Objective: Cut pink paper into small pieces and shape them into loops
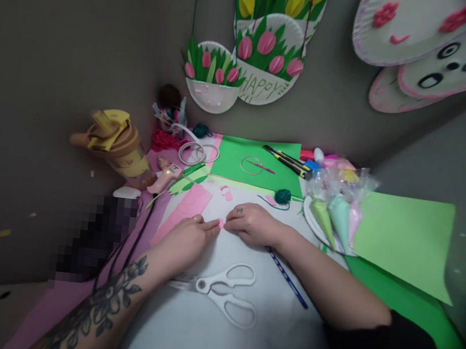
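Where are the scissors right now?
In the head view, the scissors lie lower centre, below the left hand and left of the blue pencil.

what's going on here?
A person has the fingertips of both the left hand and the right hand at a small pink paper piece on the white work surface; the exact grip can't be made out. A pink paper strip lies by the left hand. White scissors lie nearer the camera, in neither hand. Paper-plate tulip crafts hang on the wall.
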Motion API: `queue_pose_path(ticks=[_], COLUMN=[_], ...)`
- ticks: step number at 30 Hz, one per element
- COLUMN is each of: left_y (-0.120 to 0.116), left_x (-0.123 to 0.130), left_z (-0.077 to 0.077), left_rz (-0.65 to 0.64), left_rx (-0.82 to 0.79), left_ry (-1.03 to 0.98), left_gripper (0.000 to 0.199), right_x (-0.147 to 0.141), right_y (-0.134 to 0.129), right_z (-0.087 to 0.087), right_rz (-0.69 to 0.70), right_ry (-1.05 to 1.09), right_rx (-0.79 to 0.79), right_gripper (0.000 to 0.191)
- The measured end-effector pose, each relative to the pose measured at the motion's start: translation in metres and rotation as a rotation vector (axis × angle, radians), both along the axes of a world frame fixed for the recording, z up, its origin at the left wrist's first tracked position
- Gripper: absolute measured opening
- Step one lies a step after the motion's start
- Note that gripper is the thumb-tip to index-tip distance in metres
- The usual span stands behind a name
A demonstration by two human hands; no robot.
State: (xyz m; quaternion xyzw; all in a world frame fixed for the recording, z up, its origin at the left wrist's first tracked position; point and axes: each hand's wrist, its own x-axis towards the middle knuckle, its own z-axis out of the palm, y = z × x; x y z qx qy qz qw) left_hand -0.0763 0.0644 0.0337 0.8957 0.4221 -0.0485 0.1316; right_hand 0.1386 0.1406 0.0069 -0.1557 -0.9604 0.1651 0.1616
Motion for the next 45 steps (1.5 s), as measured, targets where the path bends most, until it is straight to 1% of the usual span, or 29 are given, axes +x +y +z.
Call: queue_pose_path(ticks=[2,5,7,8,10,12,17,21,24,26,29,32,34,37,39,41,43,44,45], left_y=[0.000,-0.001,-0.002,-0.002,-0.002,-0.002,-0.003,-0.003,-0.002,-0.002,-0.002,-0.001,0.000,0.001,0.002,0.004,0.005,0.006,0.005], left_x=[0.000,0.002,0.003,0.004,0.005,0.006,0.008,0.007,0.007,0.006,0.006,0.005,0.003,0.000,-0.002,-0.003,-0.003,-0.001,0.001], left_z=[0.000,0.000,-0.002,-0.003,-0.005,-0.007,-0.006,-0.005,-0.003,-0.001,0.003,0.005,0.003,-0.001,0.000,0.005,0.013,0.017,0.020], left_rz=[-0.005,0.005,0.012,0.014,0.019,0.021,0.034,0.038,0.059,0.068,0.091,0.155,0.203,0.251,0.325,0.470,0.636,0.699,0.741], left_rx=[0.005,0.018,0.038,0.050,0.070,0.080,0.087,0.070,0.053,0.036,0.006,-0.023,-0.046,-0.072,-0.031,0.056,0.109,0.090,0.036], left_ry=[-0.003,0.015,0.024,0.026,0.027,0.027,0.010,-0.015,-0.048,-0.077,-0.119,-0.135,-0.160,-0.263,-0.395,-0.582,-0.761,-0.827,-0.874], left_gripper=[0.045,0.043,0.040,0.039,0.036,0.034,0.032,0.032,0.032,0.031,0.031,0.035,0.038,0.044,0.046,0.043,0.035,0.029,0.025], right_x=[0.003,0.004,0.001,-0.002,-0.009,-0.018,-0.033,-0.037,-0.035,-0.031,-0.022,-0.012,-0.007,-0.001,0.001,0.003,0.002,0.000,-0.003], right_y=[0.003,0.010,0.015,0.018,0.023,0.028,0.041,0.051,0.053,0.050,0.041,0.029,0.022,0.016,0.015,0.014,0.010,0.006,0.002], right_z=[-0.003,-0.006,-0.007,-0.006,-0.005,-0.003,-0.002,-0.004,-0.003,0.002,0.015,0.028,0.031,0.027,0.023,0.022,0.024,0.025,0.027], right_rz=[-0.111,-0.401,-0.578,-0.640,-0.701,-0.710,-0.742,-0.743,-0.730,-0.719,-0.720,-0.706,-0.684,-0.699,-0.727,-0.715,-0.656,-0.621,-0.591], right_ry=[0.113,0.251,0.214,0.164,0.054,-0.010,-0.078,-0.084,-0.046,-0.005,0.087,0.293,0.400,0.491,0.545,0.583,0.583,0.572,0.557], right_rx=[-0.068,-0.139,-0.190,-0.214,-0.250,-0.261,-0.289,-0.369,-0.472,-0.556,-0.654,-0.777,-0.852,-0.946,-0.981,-0.977,-0.946,-0.930,-0.921], right_gripper=[0.025,0.026,0.024,0.022,0.018,0.016,0.018,0.009,0.004,0.005,0.014,0.021,0.024,0.025,0.024,0.023,0.020,0.018,0.017])
